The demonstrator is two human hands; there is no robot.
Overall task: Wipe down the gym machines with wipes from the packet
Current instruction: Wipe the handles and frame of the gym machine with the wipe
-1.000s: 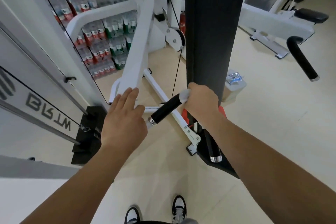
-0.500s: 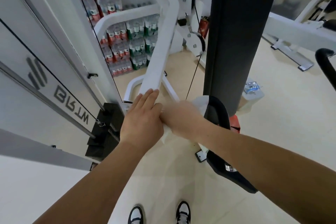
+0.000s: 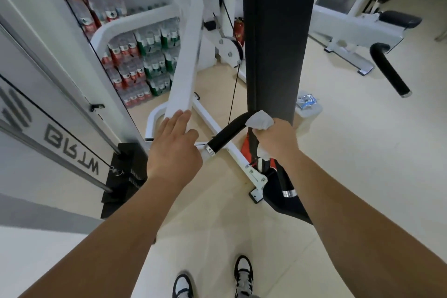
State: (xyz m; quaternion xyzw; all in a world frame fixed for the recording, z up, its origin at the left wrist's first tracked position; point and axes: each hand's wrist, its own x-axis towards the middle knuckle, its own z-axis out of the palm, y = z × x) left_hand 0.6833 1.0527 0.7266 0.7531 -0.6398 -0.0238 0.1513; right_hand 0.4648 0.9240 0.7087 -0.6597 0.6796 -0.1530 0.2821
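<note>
My right hand (image 3: 277, 139) grips a crumpled white wipe (image 3: 260, 121) against the upper end of a black foam handle (image 3: 229, 132) on the white gym machine. That handle slants down-left to a metal collar by my left hand (image 3: 174, 145). My left hand rests with straight fingers on the lower end of the machine's white arm (image 3: 187, 55). A tall black back pad (image 3: 274, 31) rises just behind the wipe. The wipes packet (image 3: 306, 100) lies on a translucent box on the floor to the right of the pad.
A weight stack (image 3: 121, 172) with cable and guide rods stands at left behind a lettered panel. Stacked packs of bottled water (image 3: 137, 63) fill the back. Another white machine with a black padded roller (image 3: 389, 70) is at right. My shoes (image 3: 243, 276) show at the bottom.
My right hand with the wipe has slid from the handle's lower end, beside my left hand, up to its upper end by the black pad. My left hand stays on the white arm.
</note>
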